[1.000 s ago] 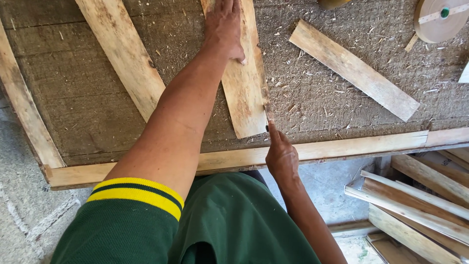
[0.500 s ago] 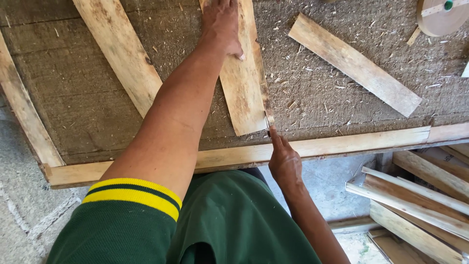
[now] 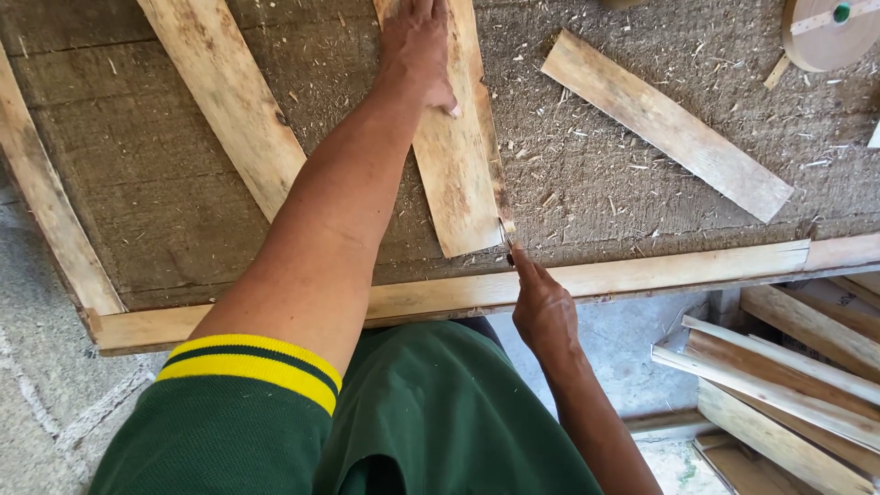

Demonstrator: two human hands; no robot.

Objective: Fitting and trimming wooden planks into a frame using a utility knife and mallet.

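Observation:
My left hand (image 3: 417, 46) lies flat on a pale wooden plank (image 3: 458, 183) on the workbench, thumb along its right edge, pressing it down. My right hand (image 3: 545, 307) is below the bench's near edge, fingers pinched on a small thin tool (image 3: 507, 236). The tool's tip touches the plank's near right corner. What kind of tool it is I cannot tell.
The rough brown bench top (image 3: 183, 202), strewn with shavings, has a pale wooden rim (image 3: 642, 270). Other planks lie at the left (image 3: 229, 101) and right (image 3: 665, 124). A round wooden disc (image 3: 825, 32) sits far right. Several slats (image 3: 788, 367) are stacked below right.
My right hand has slid slightly toward me along the plank's right edge. My left hand stays pressed on the plank.

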